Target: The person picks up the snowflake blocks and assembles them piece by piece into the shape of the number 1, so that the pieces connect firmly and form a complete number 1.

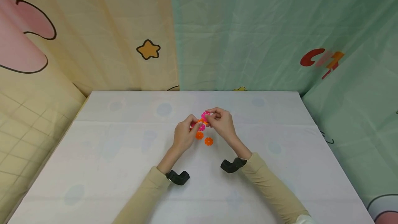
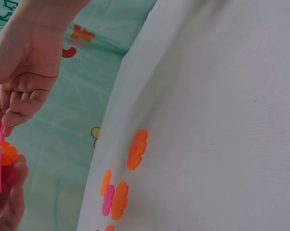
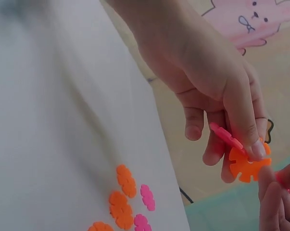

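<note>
Pinching above the table (image 1: 124, 168), right hand (image 1: 222, 122) is holding a pink disc (image 1: 205, 115) between thumb and bent fingers; left hand (image 1: 183, 134), fingers curled, is gripping an orange disc (image 3: 243, 169) and a second pink disc (image 3: 225, 136). The right hand's disc is sitting at the orange one's far edge (touching or apart, I'm failing to tell), standing edge-on in the left wrist view. Loose orange discs (image 1: 208, 141) are lying below.
</note>
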The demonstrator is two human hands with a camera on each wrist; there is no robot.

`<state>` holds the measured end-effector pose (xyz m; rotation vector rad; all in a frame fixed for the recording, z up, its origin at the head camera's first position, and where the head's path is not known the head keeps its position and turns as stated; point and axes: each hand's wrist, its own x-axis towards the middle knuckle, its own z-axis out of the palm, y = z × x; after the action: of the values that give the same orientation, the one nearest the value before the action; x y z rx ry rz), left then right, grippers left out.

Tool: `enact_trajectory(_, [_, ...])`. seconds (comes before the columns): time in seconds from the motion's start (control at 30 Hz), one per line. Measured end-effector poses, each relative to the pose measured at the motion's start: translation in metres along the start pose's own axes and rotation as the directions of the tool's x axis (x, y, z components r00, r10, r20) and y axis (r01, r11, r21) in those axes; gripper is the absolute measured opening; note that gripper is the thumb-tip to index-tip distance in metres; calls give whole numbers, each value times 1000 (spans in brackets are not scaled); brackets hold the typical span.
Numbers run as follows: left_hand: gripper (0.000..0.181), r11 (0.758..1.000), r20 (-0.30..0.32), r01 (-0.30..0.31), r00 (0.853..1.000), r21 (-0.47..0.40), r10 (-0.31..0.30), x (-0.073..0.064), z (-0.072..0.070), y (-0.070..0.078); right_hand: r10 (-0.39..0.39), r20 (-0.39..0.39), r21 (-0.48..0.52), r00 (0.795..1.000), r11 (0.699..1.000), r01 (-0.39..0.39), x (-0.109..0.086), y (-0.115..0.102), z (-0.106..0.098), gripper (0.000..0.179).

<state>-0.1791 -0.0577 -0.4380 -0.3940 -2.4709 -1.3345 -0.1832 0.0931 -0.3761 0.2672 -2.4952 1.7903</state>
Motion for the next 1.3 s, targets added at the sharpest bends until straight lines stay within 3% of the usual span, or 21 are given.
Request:
enact_trajectory(0.27, [14,997,-62,-68,996,-29,66,2,2,2,9,-28,46,1000,999,-8,-2,-2,1,19])
enact_trajectory(0.47, [15,996,-63,-87,994,-15,86,3,2,3,-4,-43,40,999,999,6,-2,-2,1,19])
enact_trajectory(0.57, [15,997,-51,-72,996,-10,72,3,2,2,3,-40,43,999,999,-1,-2,0,2,20])
enact_trajectory(0.8, [13,999,-19,-19,1000,-26,19,1,0,0,49,-3,104,999,993,-49,12,36,7,24])
enact_trajectory(1.13, [14,994,-5,-13,1000,-104,12,0,-4,-8,19,76,37,997,999,-21,13,39,0,25])
enact_trajectory(1.23, [18,984,52,14,999,-179,-4,1,-6,-8,29,87,55,996,998,-34,13,38,-1,26])
enact_trajectory(1.3, [21,972,109,63,993,-228,-38,1,-8,-7,39,89,66,995,997,-45,14,38,-2,26])
